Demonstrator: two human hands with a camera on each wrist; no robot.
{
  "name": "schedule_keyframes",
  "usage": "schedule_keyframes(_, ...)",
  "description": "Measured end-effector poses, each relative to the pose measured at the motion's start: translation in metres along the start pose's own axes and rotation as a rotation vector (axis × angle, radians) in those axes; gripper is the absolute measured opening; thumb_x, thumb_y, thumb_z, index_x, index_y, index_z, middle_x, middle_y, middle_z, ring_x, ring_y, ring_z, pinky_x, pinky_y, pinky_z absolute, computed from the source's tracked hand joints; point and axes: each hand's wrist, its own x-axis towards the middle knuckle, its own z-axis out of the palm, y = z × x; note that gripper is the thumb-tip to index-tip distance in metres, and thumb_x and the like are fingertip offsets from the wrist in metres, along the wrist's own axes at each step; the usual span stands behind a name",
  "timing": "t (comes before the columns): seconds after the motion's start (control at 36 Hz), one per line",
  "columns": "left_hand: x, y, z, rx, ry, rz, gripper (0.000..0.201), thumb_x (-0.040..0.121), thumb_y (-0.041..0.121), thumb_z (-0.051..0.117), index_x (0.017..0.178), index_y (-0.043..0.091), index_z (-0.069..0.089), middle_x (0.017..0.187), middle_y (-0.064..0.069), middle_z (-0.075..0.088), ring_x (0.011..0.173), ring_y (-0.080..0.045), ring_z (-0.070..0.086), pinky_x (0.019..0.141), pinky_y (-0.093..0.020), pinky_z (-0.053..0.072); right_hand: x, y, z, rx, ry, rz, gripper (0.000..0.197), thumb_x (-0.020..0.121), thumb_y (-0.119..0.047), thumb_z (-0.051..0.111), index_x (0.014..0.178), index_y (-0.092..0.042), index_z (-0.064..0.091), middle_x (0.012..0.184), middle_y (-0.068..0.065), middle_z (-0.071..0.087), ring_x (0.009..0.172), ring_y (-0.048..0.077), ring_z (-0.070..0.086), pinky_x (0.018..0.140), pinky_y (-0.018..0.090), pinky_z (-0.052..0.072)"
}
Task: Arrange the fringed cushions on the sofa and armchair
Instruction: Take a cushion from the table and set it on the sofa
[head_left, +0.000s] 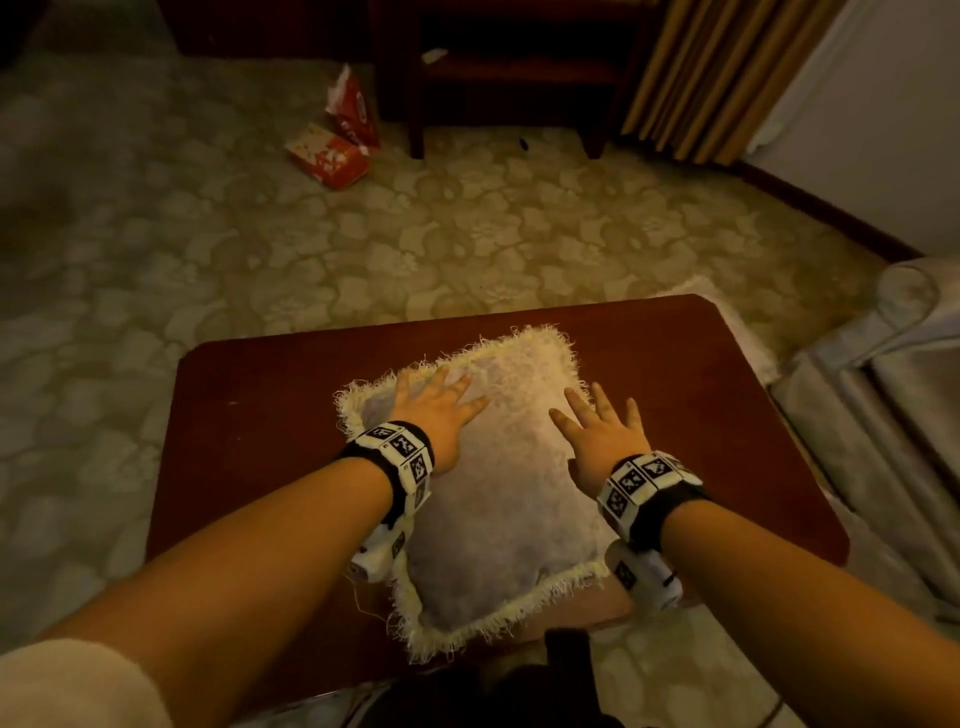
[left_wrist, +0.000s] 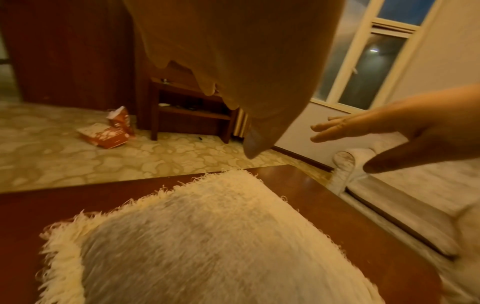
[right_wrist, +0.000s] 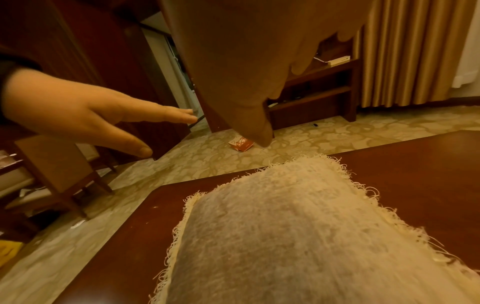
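Observation:
A pale cushion with a cream fringe (head_left: 509, 493) lies flat on the dark red wooden table (head_left: 260, 415). My left hand (head_left: 441, 400) is spread over its far left part, fingers straight. My right hand (head_left: 597, 421) is spread over its right side, fingers straight too. In the left wrist view my left hand (left_wrist: 233, 61) hovers just above the cushion (left_wrist: 207, 236), and my right hand (left_wrist: 389, 131) shows beside it. The right wrist view shows my right hand (right_wrist: 246, 61) above the cushion (right_wrist: 298, 226), with my left hand (right_wrist: 91, 115) open at the left. Neither hand holds anything.
A pale sofa (head_left: 883, 389) stands just right of the table. Red cartons (head_left: 332, 156) lie on the patterned floor beyond. A dark wooden shelf unit (head_left: 509, 78) and a striped curtain (head_left: 701, 78) are at the back. A wooden chair (right_wrist: 52, 174) stands to the left.

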Motion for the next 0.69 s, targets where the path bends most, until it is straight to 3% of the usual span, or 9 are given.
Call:
schedule_keyframes(0.11, 0.017, -0.018, 0.006, -0.07, -0.031, -0.072, 0.075, 0.096, 0.037, 0.046, 0.152, 0.04, -0.003, 0.161, 0.004, -0.016, 0.148, -0.027, -0.015, 0.112, -0.067, -0.003, 0.031, 0.005, -0.01, -0.018, -0.021, -0.026, 0.073, 0.095, -0.025, 0.046, 0.152, -0.035, 0.002, 0.16, -0.004, -0.016, 0.146, 0.029, -0.019, 0.114, 0.062, -0.005)
schedule_keyframes(0.33, 0.044, -0.04, 0.038, -0.225, -0.105, -0.202, 0.077, 0.096, 0.041, 0.046, 0.151, 0.043, -0.008, 0.161, 0.005, -0.014, 0.148, -0.028, -0.011, 0.113, -0.067, -0.001, 0.093, 0.021, -0.011, 0.021, -0.091, -0.036, 0.074, 0.095, -0.025, 0.048, 0.153, -0.035, 0.003, 0.159, -0.006, -0.02, 0.147, 0.026, -0.015, 0.116, 0.06, -0.001)
schedule_keyframes(0.56, 0.073, -0.052, 0.093, -0.575, -0.276, -0.518, 0.078, 0.094, 0.047, 0.048, 0.153, 0.037, -0.003, 0.163, 0.001, -0.004, 0.148, -0.032, 0.007, 0.115, -0.063, 0.008, 0.158, 0.045, 0.013, 0.062, -0.192, 0.011, 0.076, 0.095, -0.038, 0.052, 0.154, -0.025, 0.007, 0.162, 0.0, -0.007, 0.149, 0.027, 0.002, 0.118, 0.054, 0.012)
schedule_keyframes(0.58, 0.076, -0.052, 0.101, -0.605, -0.294, -0.548, 0.08, 0.093, 0.048, 0.05, 0.153, 0.037, -0.003, 0.163, -0.002, 0.0, 0.146, -0.034, 0.016, 0.114, -0.063, 0.014, 0.166, 0.048, 0.016, 0.078, -0.201, 0.018, 0.077, 0.094, -0.039, 0.054, 0.154, -0.022, 0.008, 0.162, 0.001, -0.005, 0.148, 0.029, 0.008, 0.117, 0.053, 0.018)
schedule_keyframes(0.64, 0.085, -0.051, 0.118, -0.681, -0.308, -0.603, 0.083, 0.091, 0.047, 0.055, 0.153, 0.034, 0.002, 0.157, -0.012, 0.025, 0.129, -0.038, 0.044, 0.104, -0.055, 0.041, 0.182, 0.053, 0.024, 0.135, -0.204, 0.045, 0.08, 0.091, -0.041, 0.059, 0.153, -0.018, 0.013, 0.162, 0.005, -0.003, 0.145, 0.031, 0.022, 0.112, 0.047, 0.033)
schedule_keyframes(0.69, 0.094, -0.049, 0.136, -0.772, -0.324, -0.669, 0.071, 0.089, 0.046, 0.058, 0.15, 0.026, 0.027, 0.133, -0.012, 0.054, 0.103, -0.032, 0.061, 0.085, -0.042, 0.056, 0.196, 0.057, 0.034, 0.214, -0.209, 0.089, 0.083, 0.088, -0.041, 0.064, 0.152, -0.013, 0.019, 0.162, 0.007, 0.0, 0.141, 0.032, 0.03, 0.107, 0.043, 0.041)
